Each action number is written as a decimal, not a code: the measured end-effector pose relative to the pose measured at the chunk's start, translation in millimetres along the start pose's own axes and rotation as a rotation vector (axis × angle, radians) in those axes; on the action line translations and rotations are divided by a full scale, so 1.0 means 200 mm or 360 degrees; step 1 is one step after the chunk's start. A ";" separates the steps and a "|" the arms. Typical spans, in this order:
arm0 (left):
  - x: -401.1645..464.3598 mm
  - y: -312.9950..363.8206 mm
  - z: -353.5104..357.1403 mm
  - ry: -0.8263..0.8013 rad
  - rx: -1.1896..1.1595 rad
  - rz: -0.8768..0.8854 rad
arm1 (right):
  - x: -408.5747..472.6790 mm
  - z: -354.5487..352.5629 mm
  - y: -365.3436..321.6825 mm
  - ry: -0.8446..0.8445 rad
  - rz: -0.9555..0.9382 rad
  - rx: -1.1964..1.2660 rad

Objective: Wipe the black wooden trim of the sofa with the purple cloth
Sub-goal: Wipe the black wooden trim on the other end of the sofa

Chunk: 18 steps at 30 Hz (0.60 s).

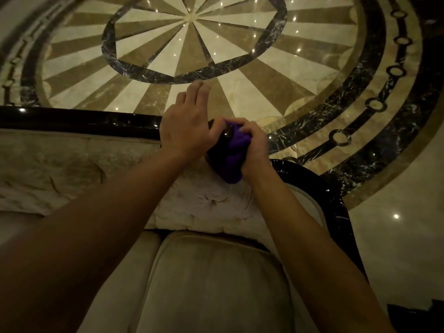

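The glossy black wooden trim (79,121) runs along the top of the sofa back and curves down the right arm (336,207). My right hand (252,143) is closed on the bunched purple cloth (234,152), pressing it against the trim's corner. My left hand (185,126) rests over the trim just left of the cloth, its fingers stretched past the back edge and its thumb touching the black corner piece. The trim under both hands is hidden.
The sofa has cream tufted upholstery (60,169) and a beige seat cushion (216,284) below my arms. Behind the sofa lies a polished marble floor (192,44) with a dark ring and radial inlay. A dark object (415,316) sits at the lower right.
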State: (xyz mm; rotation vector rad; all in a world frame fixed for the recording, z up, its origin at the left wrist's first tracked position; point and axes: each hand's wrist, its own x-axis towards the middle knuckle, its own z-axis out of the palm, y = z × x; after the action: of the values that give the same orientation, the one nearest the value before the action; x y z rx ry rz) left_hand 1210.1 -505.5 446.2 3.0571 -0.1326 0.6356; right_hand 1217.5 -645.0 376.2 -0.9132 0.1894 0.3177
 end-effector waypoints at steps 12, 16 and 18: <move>-0.03 0.06 0.00 0.0079 0.0073 -0.0232 | -0.12 -0.29 0.09 0.0142 -0.0798 -0.2766; -0.04 0.07 -0.01 0.0054 0.0039 -0.0206 | -0.24 -0.48 -0.01 0.0348 -0.0729 -0.2878; -0.04 0.07 -0.01 0.0052 0.0011 -0.0219 | -0.30 -0.59 -0.08 0.0532 -0.0617 -0.2759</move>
State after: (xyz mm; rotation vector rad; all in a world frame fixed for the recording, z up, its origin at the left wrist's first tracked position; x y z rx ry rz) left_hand 1200.4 -518.9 444.9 3.0270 0.0803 0.6776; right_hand 1164.8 -759.7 335.5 -2.6794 -0.0124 -0.1357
